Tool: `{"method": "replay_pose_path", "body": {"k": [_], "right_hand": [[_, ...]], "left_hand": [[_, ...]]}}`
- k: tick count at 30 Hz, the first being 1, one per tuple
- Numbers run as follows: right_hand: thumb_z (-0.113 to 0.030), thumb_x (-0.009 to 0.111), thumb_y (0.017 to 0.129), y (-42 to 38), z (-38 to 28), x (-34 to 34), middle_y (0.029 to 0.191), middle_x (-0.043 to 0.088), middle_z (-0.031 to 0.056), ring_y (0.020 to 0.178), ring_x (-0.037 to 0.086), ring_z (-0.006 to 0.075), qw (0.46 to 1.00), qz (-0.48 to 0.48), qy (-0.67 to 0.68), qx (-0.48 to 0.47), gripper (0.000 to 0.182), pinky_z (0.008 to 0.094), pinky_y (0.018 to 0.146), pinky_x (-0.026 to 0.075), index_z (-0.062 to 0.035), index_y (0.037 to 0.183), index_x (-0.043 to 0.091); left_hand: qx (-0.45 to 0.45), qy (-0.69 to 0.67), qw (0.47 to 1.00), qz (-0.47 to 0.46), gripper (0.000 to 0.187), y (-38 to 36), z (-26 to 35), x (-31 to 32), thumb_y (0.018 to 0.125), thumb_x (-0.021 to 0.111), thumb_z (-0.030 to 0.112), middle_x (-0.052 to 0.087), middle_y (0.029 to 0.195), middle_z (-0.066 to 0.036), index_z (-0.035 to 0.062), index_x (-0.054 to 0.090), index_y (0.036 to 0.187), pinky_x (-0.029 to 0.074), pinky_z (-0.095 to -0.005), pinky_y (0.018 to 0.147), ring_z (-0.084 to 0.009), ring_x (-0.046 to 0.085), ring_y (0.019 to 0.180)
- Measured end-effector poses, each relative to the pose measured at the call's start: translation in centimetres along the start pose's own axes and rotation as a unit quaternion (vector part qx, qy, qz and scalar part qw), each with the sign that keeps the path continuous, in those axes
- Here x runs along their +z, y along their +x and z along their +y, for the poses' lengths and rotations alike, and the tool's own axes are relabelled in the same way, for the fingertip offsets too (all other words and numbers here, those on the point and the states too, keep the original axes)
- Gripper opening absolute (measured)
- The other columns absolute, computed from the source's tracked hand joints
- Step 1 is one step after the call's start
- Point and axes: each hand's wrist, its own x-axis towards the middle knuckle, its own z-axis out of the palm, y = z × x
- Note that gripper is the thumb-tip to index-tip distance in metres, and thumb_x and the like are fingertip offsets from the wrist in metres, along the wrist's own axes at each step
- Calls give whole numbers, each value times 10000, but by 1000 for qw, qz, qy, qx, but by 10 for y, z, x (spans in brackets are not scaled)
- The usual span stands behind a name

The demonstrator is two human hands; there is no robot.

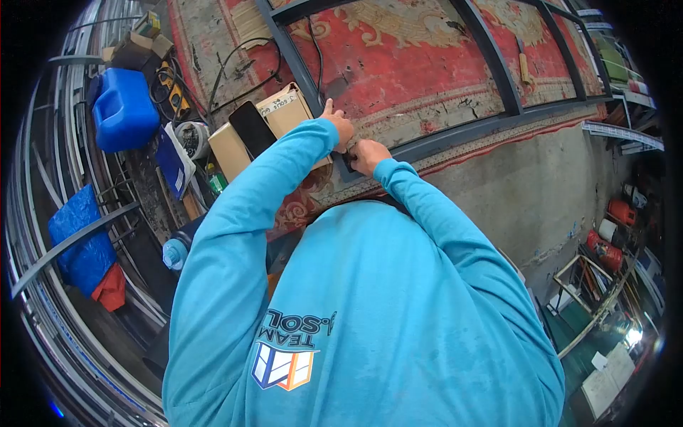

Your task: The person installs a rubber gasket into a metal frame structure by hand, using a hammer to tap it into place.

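Both hands meet at the near-left corner of a dark grey metal frame [455, 142] lying on a patterned red rug. My left hand [340, 128] is beside the cardboard box, with at least two fingers stretched out and apart; its lower fingers are partly hidden. Close against it, my right hand [368, 156] is curled, its fingertips pinched at the frame corner. Whatever lies between those fingertips is too small to make out. A black phone [252, 129] rests on the cardboard box [287, 112], left of my left hand.
Beyond the box, a black cable [249, 44] crosses the rug [398, 67]. A blue jerrycan [126, 110] stands at left near long metal profiles [43, 235]. A wooden-handled tool [523, 67] lies inside the frame. Bare concrete floor [498, 188] extends to the right.
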Motion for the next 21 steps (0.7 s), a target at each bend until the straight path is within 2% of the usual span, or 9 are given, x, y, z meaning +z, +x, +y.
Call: {"method": "replay_pose_path", "body": {"k": [2, 4, 5, 7, 9, 14, 16, 18, 21], "right_hand": [[-253, 705, 751, 5, -1, 7, 969, 699, 177, 943, 658, 370, 1000, 7, -7, 22, 246, 472, 856, 527, -118, 954, 741], [-266, 710, 738, 4, -1, 10, 968, 696, 183, 940, 655, 376, 999, 9, -16, 41, 291, 474, 848, 526, -131, 995, 737], [-263, 709, 739, 4, -1, 11, 967, 697, 183, 940, 656, 374, 999, 21, -4, 46, 294, 472, 850, 526, -125, 996, 737], [-260, 709, 740, 5, -4, 12, 966, 698, 184, 940, 658, 372, 998, 29, 10, 49, 296, 470, 851, 527, -119, 998, 736], [-309, 735, 754, 5, -6, 11, 1029, 702, 162, 992, 659, 348, 995, 20, 19, 100, 294, 459, 875, 529, -99, 960, 733], [-290, 734, 739, 5, -12, 8, 1020, 699, 180, 977, 658, 363, 990, 12, 17, 137, 299, 468, 865, 529, -84, 955, 732], [-277, 723, 736, 4, -17, 4, 1012, 694, 200, 955, 655, 384, 989, 17, 21, 142, 298, 482, 853, 528, -72, 952, 731], [-245, 722, 747, 4, -23, 1, 1044, 701, 173, 1015, 656, 359, 983, 6, 13, 184, 261, 453, 882, 532, -82, 950, 733], [-203, 706, 750, 8, -25, -1, 1051, 695, 188, 1018, 652, 370, 978, 2, 33, 204, 238, 458, 884, 530, -78, 951, 732]], "left_hand": [[16, -1, 1000, 11, 464, 7, -3, 2, 816, 717, 393, 624, 1238, -85, 122, 679, 1192, 140, -686, 1128, -320, 462, 1282], [-1, -14, 1000, -1, 375, 6, -2, -3, 825, 722, 321, 668, 1145, -80, 141, 692, 1152, 272, -611, 1077, -290, 515, 1222], [0, -17, 1000, -3, 375, 9, -2, 0, 825, 722, 321, 668, 1145, -80, 141, 692, 1152, 272, -611, 1077, -290, 515, 1222], [-4, -13, 999, 44, 281, 14, -4, 7, 822, 719, 278, 692, 1078, -56, 166, 719, 1080, 340, -528, 994, -260, 543, 1167], [-2, -20, 998, 56, 244, 18, -6, 11, 817, 721, 262, 693, 1068, -47, 179, 729, 1047, 345, -509, 979, -257, 548, 1146], [12, -46, 995, 87, 167, 20, -20, 13, 801, 734, 230, 698, 1025, -27, 213, 751, 966, 344, -488, 954, -248, 552, 1111], [9, -94, 992, 84, 170, 19, -24, 14, 799, 738, 213, 695, 1008, -34, 219, 748, 968, 339, -512, 967, -252, 544, 1120], [9, -95, 991, 92, 168, 19, -23, 16, 799, 739, 212, 694, 1003, -35, 215, 747, 967, 335, -526, 976, -252, 540, 1128], [8, -96, 989, 109, 167, 18, -22, 21, 798, 746, 219, 692, 998, -41, 205, 746, 964, 323, -550, 1000, -257, 538, 1133]]}}
